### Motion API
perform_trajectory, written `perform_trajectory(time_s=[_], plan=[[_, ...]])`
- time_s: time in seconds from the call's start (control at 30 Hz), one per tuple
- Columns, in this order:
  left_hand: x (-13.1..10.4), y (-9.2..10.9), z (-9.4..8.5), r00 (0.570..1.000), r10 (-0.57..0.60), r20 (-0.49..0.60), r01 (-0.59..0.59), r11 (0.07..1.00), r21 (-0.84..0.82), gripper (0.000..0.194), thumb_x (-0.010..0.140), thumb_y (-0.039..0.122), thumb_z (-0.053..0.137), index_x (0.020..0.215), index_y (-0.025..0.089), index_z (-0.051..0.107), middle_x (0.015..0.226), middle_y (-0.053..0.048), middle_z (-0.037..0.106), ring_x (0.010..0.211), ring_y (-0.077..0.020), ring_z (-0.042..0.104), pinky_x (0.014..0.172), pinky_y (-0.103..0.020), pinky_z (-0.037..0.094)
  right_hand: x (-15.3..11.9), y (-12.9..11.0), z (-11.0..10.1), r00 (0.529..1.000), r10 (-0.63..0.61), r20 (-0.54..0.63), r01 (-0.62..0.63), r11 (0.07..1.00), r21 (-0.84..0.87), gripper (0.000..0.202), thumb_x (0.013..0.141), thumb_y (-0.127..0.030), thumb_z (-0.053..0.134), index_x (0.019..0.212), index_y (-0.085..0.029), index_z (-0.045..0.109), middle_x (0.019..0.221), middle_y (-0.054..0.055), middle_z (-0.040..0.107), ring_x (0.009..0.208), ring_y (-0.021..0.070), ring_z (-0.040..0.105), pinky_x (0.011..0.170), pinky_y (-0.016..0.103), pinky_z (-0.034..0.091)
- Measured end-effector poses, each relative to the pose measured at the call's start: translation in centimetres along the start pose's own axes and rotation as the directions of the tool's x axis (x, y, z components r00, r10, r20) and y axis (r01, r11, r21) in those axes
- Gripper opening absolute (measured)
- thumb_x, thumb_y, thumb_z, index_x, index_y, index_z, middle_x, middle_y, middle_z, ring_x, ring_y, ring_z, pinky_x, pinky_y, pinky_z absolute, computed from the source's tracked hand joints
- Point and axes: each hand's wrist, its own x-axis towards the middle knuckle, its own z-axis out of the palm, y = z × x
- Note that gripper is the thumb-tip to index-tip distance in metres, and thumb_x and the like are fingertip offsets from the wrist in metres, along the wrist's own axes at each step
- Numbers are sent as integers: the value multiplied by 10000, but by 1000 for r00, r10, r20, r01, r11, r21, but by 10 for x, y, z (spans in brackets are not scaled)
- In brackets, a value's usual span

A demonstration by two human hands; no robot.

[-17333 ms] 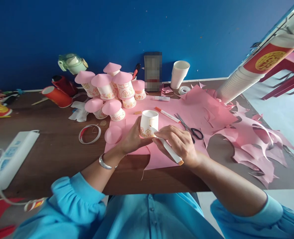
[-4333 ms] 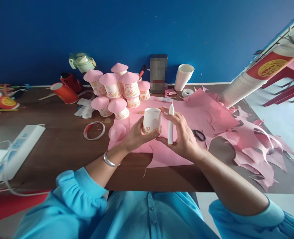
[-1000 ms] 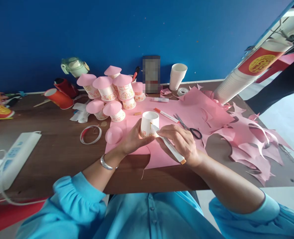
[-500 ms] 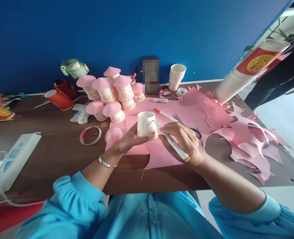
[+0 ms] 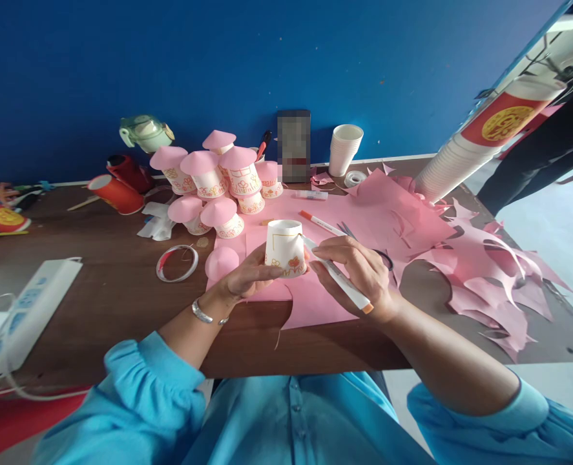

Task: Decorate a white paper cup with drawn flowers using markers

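Note:
My left hand [image 5: 252, 276] grips a white paper cup [image 5: 285, 247], held upside down over the pink paper. Orange flowers run along the cup's lower part, and a thin yellowish line marks its side. In my right hand [image 5: 358, 270] is a white marker [image 5: 340, 284] with an orange end; its tip meets the cup's right side near the top. Behind and to the left stand several decorated cups with pink cone tops [image 5: 238, 171]. One pink cone [image 5: 221, 265] lies just left of the held cup.
Scissors [image 5: 382, 259], an orange-capped marker [image 5: 321, 223] and a pink sheet [image 5: 267, 210] lie beyond my hands. Pink scraps [image 5: 484, 278] cover the right side, near a tall cup stack [image 5: 489, 139]. A tape roll [image 5: 176, 263] and power strip [image 5: 34, 310] are left.
The cup has turned slightly in my left hand, so its drawn line and flowers show further left. The yellowish line reaches across to the marker tip. My right hand has shifted a little.

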Motion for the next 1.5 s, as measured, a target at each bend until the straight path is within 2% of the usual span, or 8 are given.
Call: perform_trajectory(time_s=[0.17, 0.37, 0.67, 1.0, 1.07, 1.23, 1.33, 1.5], plan=[[-1, -1, 0, 1000, -16, -23, 16, 1000, -11, 421, 782, 400, 822, 1150, 212, 739, 1108, -79, 758, 1076, -274, 700, 1049, -477, 528, 2, -2, -2, 1000, 28, 10, -28, 999, 41, 253, 922, -69, 661, 1137, -191, 605, 882, 52, 733, 809, 186, 750, 693, 298, 636], [-1, -4, -4, 996, -36, -76, 30, 997, -78, 441, 738, 332, 854, 1139, 214, 717, 1104, -73, 762, 1054, -259, 697, 999, -448, 534, 2, -2, 0, 1000, 29, 9, -29, 998, 60, 214, 928, -71, 643, 1101, -193, 610, 843, 38, 725, 755, 179, 738, 668, 297, 626], [0, 0, -1, 996, -19, -90, 12, 996, -84, 453, 737, 353, 852, 1140, 201, 709, 1082, -78, 759, 1046, -276, 703, 1021, -478, 520, 2, -3, 0, 999, 31, 36, -33, 998, 59, 222, 922, -65, 635, 1087, -213, 613, 828, 12, 733, 738, 162, 735, 677, 278, 615], [-1, -6, -5, 997, 13, -73, -19, 997, -79, 404, 781, 336, 826, 1150, 208, 725, 1136, -74, 757, 1101, -265, 699, 1049, -451, 518, 0, -2, 0, 998, 37, 45, -39, 998, 52, 212, 920, -67, 629, 1067, -215, 597, 831, 14, 725, 721, 159, 731, 649, 274, 607], [-1, -6, -5, 998, 22, -52, -26, 998, -65, 399, 803, 334, 811, 1171, 204, 727, 1158, -77, 752, 1124, -266, 691, 1065, -450, 511, 1, -3, -2, 999, 25, 39, -27, 998, 48, 218, 916, -58, 636, 1072, -206, 597, 822, 20, 718, 725, 161, 729, 647, 274, 609], [1, -6, -3, 994, 55, -94, -50, 998, 49, 346, 832, 318, 800, 1149, 207, 715, 1149, -68, 742, 1116, -248, 674, 1043, -413, 507, 0, -4, -1, 997, -77, 20, 76, 996, 46, 288, 889, -37, 663, 1142, -163, 609, 857, 64, 718, 748, 176, 723, 636, 285, 615], [1, -7, -4, 994, 45, -100, -35, 994, 101, 417, 837, 350, 804, 1209, 215, 674, 1184, -80, 732, 1128, -263, 671, 1019, -417, 514, -4, -5, 4, 991, -130, 45, 127, 990, 52, 297, 887, -38, 676, 1159, -139, 612, 871, 80, 726, 789, 184, 730, 662, 285, 625], [2, -10, -7, 994, 31, -105, -11, 982, 189, 604, 841, 418, 802, 1367, 216, 585, 1297, -113, 686, 1217, -304, 631, 1017, -430, 510, -5, -8, 8, 987, -138, 79, 135, 990, 50, 243, 912, -53, 666, 1137, -121, 605, 874, 91, 724, 776, 187, 729, 665, 290, 624]])
